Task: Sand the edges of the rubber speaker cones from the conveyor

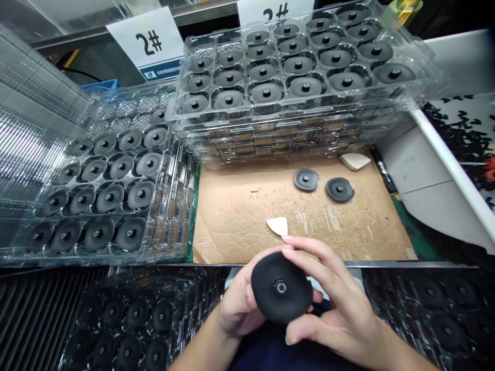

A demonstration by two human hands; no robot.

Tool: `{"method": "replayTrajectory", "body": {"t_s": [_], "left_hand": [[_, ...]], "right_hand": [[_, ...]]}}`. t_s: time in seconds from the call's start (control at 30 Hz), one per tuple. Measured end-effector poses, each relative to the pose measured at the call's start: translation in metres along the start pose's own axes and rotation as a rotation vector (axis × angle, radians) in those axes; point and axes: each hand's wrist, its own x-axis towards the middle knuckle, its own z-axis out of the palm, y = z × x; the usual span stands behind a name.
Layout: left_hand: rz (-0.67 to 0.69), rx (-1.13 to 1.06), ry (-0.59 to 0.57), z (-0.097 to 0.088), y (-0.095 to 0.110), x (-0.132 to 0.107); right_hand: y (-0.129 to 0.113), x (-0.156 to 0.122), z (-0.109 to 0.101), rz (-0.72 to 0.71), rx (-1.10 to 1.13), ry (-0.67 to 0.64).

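A round black plastic disc with a short hub at its centre is held over the table's front edge, hub side up. My left hand grips it from the left and underneath; most of those fingers are hidden behind it. Around its right side curls my right hand, fingertips at the top rim and thumb by the lower right rim. Just beyond the right fingertips lies a white wedge-shaped pad; whether they touch it I cannot tell. Two similar discs, a left one and a right one, rest on the cardboard.
Stacked clear trays of black discs stand at the back and left. Another white wedge pad lies at the back right. A white bin borders the right side, with small black parts beyond. More disc trays sit below the edge.
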Motion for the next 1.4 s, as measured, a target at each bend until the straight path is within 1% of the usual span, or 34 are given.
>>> {"method": "replayTrajectory", "body": {"t_s": [0.2, 0.37, 0.57, 0.7, 1.03, 1.2, 1.4], "left_hand": [[0.034, -0.065, -0.019, -0.002, -0.004, 0.002], [0.036, -0.095, -0.074, -0.006, -0.005, 0.002], [0.035, -0.103, -0.055, -0.005, -0.005, 0.005], [0.027, -0.100, -0.012, -0.005, -0.008, 0.004], [-0.018, -0.128, 0.052, -0.009, -0.010, 0.002], [-0.028, -0.103, 0.053, -0.009, -0.010, 0.003], [-0.019, -0.125, 0.040, -0.011, -0.013, 0.003]], "right_hand": [[0.001, -0.005, 0.004, 0.050, 0.032, 0.023], [0.001, -0.004, 0.006, 0.085, 0.075, 0.024], [0.000, -0.003, 0.007, 0.113, 0.103, 0.016], [-0.002, -0.002, 0.004, 0.129, 0.093, 0.001], [-0.002, -0.005, 0.006, 0.154, 0.105, 0.003], [-0.004, -0.002, 0.004, 0.142, 0.071, -0.007], [-0.002, -0.004, 0.005, 0.152, 0.080, -0.010]]}}
